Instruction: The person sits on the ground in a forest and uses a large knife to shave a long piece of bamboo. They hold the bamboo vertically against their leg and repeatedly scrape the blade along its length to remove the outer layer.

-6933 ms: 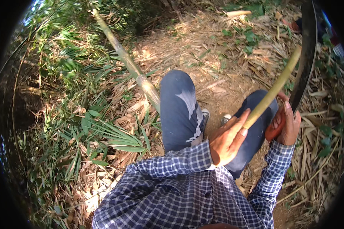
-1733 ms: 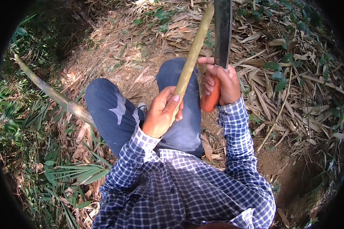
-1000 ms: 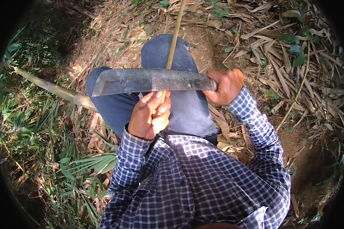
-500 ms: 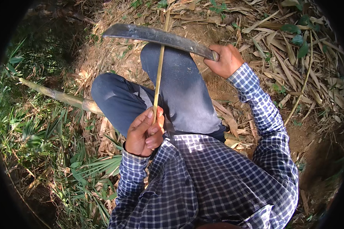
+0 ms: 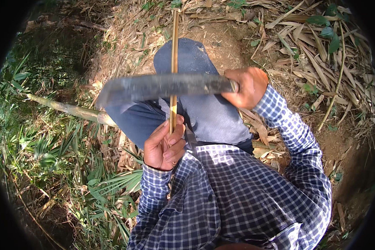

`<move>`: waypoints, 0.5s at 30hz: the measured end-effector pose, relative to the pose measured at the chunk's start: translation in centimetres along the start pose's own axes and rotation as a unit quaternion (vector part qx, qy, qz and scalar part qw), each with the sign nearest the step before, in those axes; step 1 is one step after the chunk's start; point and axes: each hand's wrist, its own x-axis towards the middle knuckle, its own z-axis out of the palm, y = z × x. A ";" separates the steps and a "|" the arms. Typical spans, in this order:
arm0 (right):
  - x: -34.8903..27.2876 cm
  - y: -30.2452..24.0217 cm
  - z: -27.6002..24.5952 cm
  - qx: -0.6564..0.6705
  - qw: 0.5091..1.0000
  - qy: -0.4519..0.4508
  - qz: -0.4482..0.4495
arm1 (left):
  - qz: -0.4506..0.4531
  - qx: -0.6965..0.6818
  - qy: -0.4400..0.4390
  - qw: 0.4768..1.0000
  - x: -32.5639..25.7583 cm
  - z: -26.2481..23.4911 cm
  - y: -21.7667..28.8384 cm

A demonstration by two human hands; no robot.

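My left hand (image 5: 166, 146) pinches the near end of a thin bamboo strip (image 5: 174, 54), which runs away from me over my bent knees. The strip's inner side looks pale and split. My right hand (image 5: 246, 87) is wrapped round the handle of a machete (image 5: 166, 86). Its dark, broad blade lies level across my legs, pointing left, and is blurred toward the tip. In the picture the blade crosses over the strip, a short way beyond my left fingers; whether it touches the strip I cannot tell.
A thick bamboo pole (image 5: 71, 109) lies on the left, its near end passing behind my leg. Dry bamboo leaves (image 5: 316, 54) litter the ground at the right. Green plants (image 5: 41, 146) grow along the left, and a thin stem (image 5: 336, 83) rests at the far right.
My right hand has brought the machete nearer to me along the strip. The strip has turned more upright in the picture and shows its split face. My left hand keeps its pinch.
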 end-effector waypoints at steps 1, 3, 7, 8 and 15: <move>-0.6 -0.3 0.3 -0.007 1.000 -0.013 -0.005 | -0.004 -0.001 -0.002 1.000 0.1 0.1 0.0; -1.3 -0.7 0.7 -0.024 0.999 -0.038 -0.014 | 0.001 0.004 0.014 1.000 0.1 0.0 -0.2; 0.4 0.0 -0.2 -0.033 0.995 -0.032 0.087 | 0.006 0.006 0.018 1.000 -0.1 0.2 -0.3; 0.2 0.1 0.0 -0.038 0.996 -0.027 0.081 | 0.006 0.005 0.017 1.000 -0.2 0.1 -0.3; 1.1 1.7 0.4 -0.032 0.994 -0.041 0.094 | 0.004 0.042 0.046 0.998 -1.0 0.2 -0.6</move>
